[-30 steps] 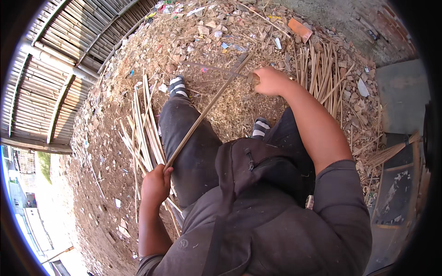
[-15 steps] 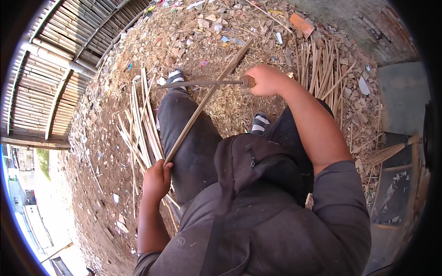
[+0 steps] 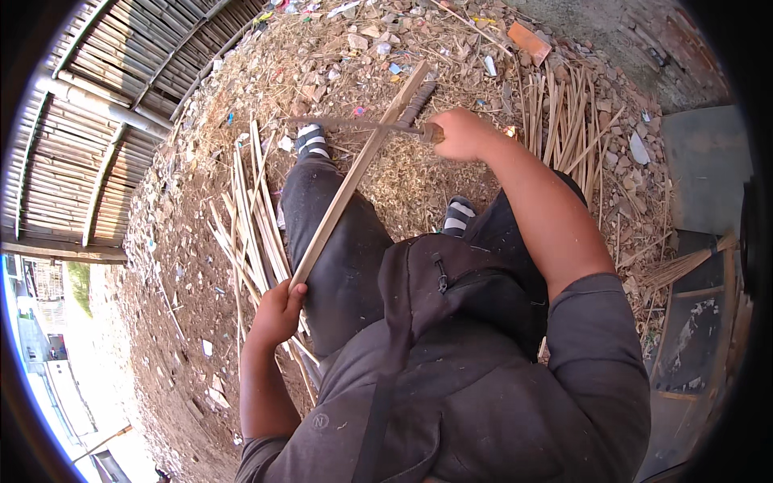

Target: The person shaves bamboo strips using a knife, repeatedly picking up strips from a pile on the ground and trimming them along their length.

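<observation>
My left hand (image 3: 278,312) is closed round the near end of a long bamboo strip (image 3: 342,197). The strip slants away over my left thigh, its far end high between my feet. My right hand (image 3: 463,134) grips the short wooden handle of a long-bladed knife (image 3: 334,123). Its blade points left and crosses the strip's upper part; motion blurs it, and I cannot tell how firmly the two touch. Beside the strip's far end shows a dark, ridged rod-like piece (image 3: 419,103), partly hidden by the strip.
Bamboo strips (image 3: 251,213) lie in a pile left of my left leg, with another pile (image 3: 564,121) at the far right. An orange brick (image 3: 528,43) lies beyond that. Rubble and litter cover the ground. A bamboo-slat wall (image 3: 88,129) stands left, a broom (image 3: 684,266) right.
The bamboo strip has turned to show a broader face, and its far end has shifted slightly left. The knife's blade tip has risen. The dark ridged piece has come into sight.
</observation>
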